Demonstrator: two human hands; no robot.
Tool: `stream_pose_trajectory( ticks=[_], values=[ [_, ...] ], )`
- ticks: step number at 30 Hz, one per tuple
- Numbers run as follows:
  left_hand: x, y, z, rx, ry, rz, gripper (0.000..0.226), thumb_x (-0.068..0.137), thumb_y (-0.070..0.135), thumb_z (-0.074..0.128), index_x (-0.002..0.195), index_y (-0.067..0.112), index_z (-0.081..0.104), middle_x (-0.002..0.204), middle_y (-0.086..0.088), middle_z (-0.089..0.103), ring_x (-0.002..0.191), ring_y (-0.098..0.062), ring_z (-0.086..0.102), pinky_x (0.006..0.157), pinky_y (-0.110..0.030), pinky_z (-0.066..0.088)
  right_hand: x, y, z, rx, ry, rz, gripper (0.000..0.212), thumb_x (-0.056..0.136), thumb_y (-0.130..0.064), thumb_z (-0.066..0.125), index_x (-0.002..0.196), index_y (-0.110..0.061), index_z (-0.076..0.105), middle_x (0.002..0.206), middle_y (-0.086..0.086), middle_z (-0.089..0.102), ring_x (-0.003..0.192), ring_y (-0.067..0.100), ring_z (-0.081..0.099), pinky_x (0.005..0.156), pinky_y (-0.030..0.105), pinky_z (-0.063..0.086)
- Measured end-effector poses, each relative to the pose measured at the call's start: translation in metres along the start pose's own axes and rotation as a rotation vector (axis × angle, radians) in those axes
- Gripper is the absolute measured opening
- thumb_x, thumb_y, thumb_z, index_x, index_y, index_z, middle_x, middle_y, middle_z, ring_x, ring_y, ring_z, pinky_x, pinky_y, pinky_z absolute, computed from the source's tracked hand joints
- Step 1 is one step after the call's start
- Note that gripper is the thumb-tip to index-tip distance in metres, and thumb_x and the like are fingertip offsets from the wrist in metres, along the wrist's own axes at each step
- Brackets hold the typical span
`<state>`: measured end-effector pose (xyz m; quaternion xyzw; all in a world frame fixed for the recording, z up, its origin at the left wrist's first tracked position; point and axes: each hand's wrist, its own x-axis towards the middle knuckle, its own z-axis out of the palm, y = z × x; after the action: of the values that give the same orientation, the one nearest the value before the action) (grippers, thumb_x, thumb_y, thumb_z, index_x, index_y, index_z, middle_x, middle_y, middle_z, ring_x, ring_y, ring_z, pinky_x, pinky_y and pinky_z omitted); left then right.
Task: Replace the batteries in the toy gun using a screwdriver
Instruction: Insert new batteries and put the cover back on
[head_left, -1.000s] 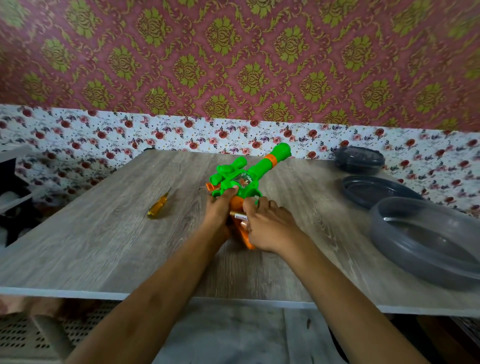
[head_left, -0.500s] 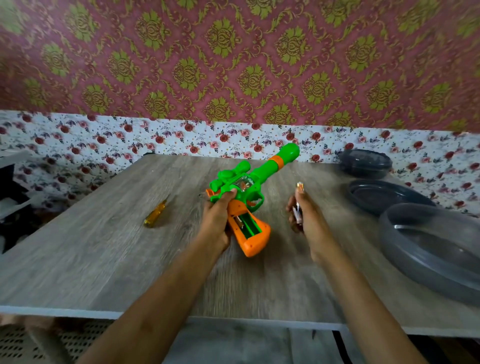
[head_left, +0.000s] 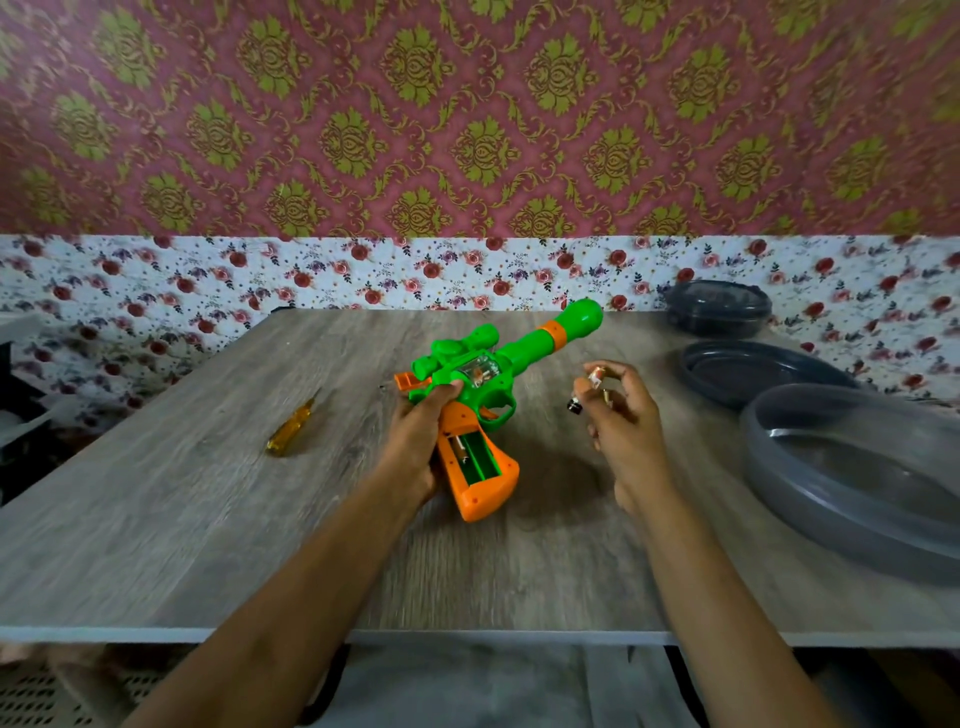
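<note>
The left hand (head_left: 415, 441) is gripping the toy gun (head_left: 483, 395) at the join of green body and orange handle, pinning it flat on the table (head_left: 208, 519), barrel pointing away and to the right. The right hand (head_left: 621, 415) is hovering just right of the gun, fingers curled around a battery (head_left: 596, 376). The open battery compartment (head_left: 475, 457) is lying down-left of that hand, its long axis following the handle, so the right hand is the nearer one, while the screwdriver (head_left: 293, 426) is lying apart on the left.
</note>
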<state>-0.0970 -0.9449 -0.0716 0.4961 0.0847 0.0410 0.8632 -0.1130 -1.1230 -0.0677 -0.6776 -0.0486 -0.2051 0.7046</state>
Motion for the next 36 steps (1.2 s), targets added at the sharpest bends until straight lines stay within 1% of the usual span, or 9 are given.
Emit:
stream_pose_trajectory(
  ticks=[8,11,17,21,24,27,30,34,36],
  values=[
    [-0.001,0.003,0.001,-0.024,0.007,-0.033,0.035,0.089,0.012,0.059,0.124,0.008,0.053,0.083,-0.009,0.064,0.043,-0.012,0.063,0.039,-0.022,0.050,-0.008,-0.010,0.004,0.051,-0.045,-0.155,0.016,0.080,-0.008,0.068,0.088,-0.019,0.058,0.083,0.008,0.066,0.052,-0.004,0.055,0.048,0.006,0.037],
    [-0.001,0.003,-0.002,-0.053,-0.012,-0.031,0.030,0.091,0.016,0.056,0.119,0.007,0.056,0.094,-0.014,0.066,0.051,-0.015,0.066,0.043,-0.024,0.052,-0.015,-0.017,0.009,-0.001,-0.143,-0.283,0.019,0.076,-0.003,0.070,0.086,-0.016,0.061,0.075,-0.013,0.067,0.059,-0.007,0.055,0.057,0.006,0.039],
    [-0.005,0.002,-0.001,-0.052,-0.108,-0.049,0.044,0.095,0.025,0.046,0.133,0.003,0.049,0.128,-0.024,0.057,0.087,-0.027,0.064,0.063,-0.030,0.058,-0.031,-0.021,0.018,-0.058,-0.273,-0.430,0.019,0.075,-0.018,0.070,0.092,-0.025,0.066,0.081,-0.013,0.069,0.067,0.000,0.060,0.061,0.014,0.046],
    [-0.003,0.001,-0.004,-0.068,-0.188,-0.066,0.046,0.098,0.026,0.036,0.134,-0.001,0.046,0.127,-0.023,0.057,0.109,-0.033,0.060,0.088,-0.037,0.053,-0.037,-0.021,0.022,-0.185,-0.275,-0.599,0.019,0.081,-0.024,0.067,0.100,-0.025,0.068,0.080,-0.020,0.068,0.046,-0.001,0.045,0.046,0.013,0.033],
    [-0.004,0.001,-0.002,-0.047,-0.201,-0.051,0.055,0.092,0.034,0.046,0.137,0.002,0.044,0.132,-0.023,0.054,0.123,-0.038,0.051,0.105,-0.050,0.040,-0.040,-0.022,0.023,-0.299,-0.273,-0.746,0.023,0.087,-0.029,0.059,0.105,-0.020,0.069,0.092,-0.006,0.070,0.065,0.018,0.064,0.054,0.028,0.048],
    [-0.002,-0.001,-0.001,-0.073,-0.248,-0.010,0.068,0.079,0.033,0.059,0.138,0.003,0.043,0.135,-0.023,0.051,0.126,-0.039,0.048,0.110,-0.053,0.033,-0.042,-0.022,0.023,-0.389,-0.215,-0.863,0.023,0.088,-0.020,0.055,0.105,-0.013,0.070,0.098,-0.001,0.069,0.088,0.011,0.066,0.074,0.020,0.051],
    [-0.003,-0.001,0.000,-0.103,-0.216,-0.006,0.068,0.078,0.031,0.059,0.137,0.001,0.043,0.134,-0.024,0.052,0.120,-0.038,0.053,0.106,-0.051,0.039,-0.045,-0.022,0.026,-0.492,-0.175,-0.922,0.025,0.089,-0.019,0.054,0.107,-0.016,0.070,0.096,0.001,0.068,0.081,0.010,0.065,0.065,0.022,0.051],
    [0.000,-0.002,-0.002,-0.066,-0.173,-0.005,0.039,0.095,0.019,0.041,0.128,-0.001,0.050,0.117,-0.022,0.060,0.075,-0.022,0.070,0.061,-0.028,0.057,-0.049,-0.021,0.029,-0.692,-0.233,-1.015,0.028,0.084,-0.018,0.053,0.105,-0.022,0.070,0.095,-0.001,0.067,0.067,0.015,0.064,0.057,0.023,0.047],
    [0.000,-0.003,-0.003,-0.061,-0.143,-0.005,0.040,0.094,0.018,0.043,0.129,-0.002,0.050,0.113,-0.022,0.060,0.072,-0.022,0.068,0.056,-0.027,0.056,-0.050,-0.022,0.029,-0.720,-0.261,-1.009,0.029,0.082,-0.018,0.053,0.105,-0.022,0.070,0.097,-0.001,0.067,0.067,0.015,0.064,0.058,0.024,0.048]
  ],
)
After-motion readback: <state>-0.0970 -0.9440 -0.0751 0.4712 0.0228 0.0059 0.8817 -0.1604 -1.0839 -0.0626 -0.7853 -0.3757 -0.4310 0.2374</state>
